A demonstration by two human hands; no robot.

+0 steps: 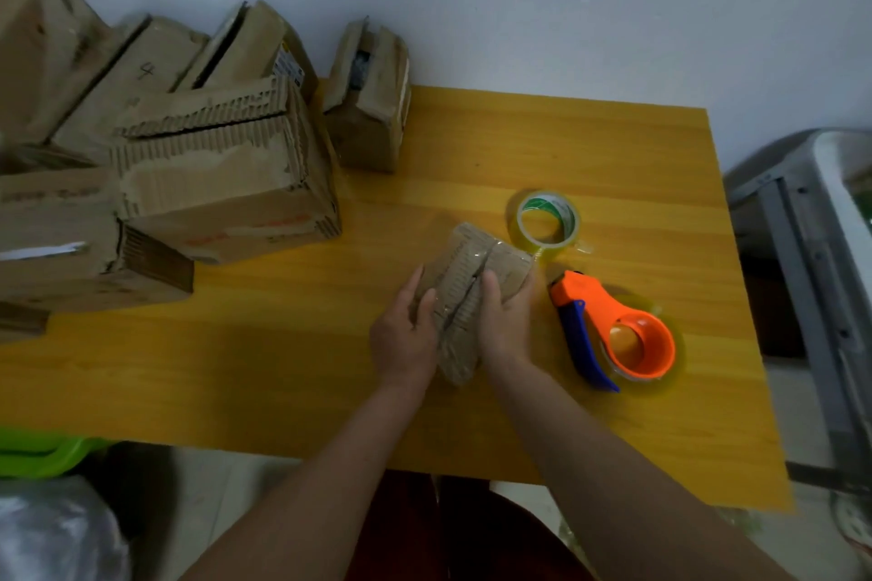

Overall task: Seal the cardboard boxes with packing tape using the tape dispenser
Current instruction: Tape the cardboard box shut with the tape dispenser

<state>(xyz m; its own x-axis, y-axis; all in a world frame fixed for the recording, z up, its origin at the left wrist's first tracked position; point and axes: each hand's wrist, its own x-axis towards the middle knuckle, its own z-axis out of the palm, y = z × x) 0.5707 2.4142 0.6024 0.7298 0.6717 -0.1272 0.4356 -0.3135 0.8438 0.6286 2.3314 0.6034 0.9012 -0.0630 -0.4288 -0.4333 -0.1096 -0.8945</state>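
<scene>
A small worn cardboard box (472, 269) lies on the yellow table (566, 146), with clear tape along its top seam. My left hand (406, 335) holds its left side with the thumb on top. My right hand (505, 321) grips the right side, thumb pressing by the seam. The orange and blue tape dispenser (613, 335) lies on the table just right of my right hand, nobody holding it. A loose roll of clear tape (545, 222) sits behind the box, its free end reaching towards the box's far corner.
Several larger cardboard boxes (222, 175) are stacked at the table's left and back left, one smaller box (373, 104) standing apart near the wall. A grey metal frame (802, 250) stands right of the table. A green bin (42, 453) sits at lower left.
</scene>
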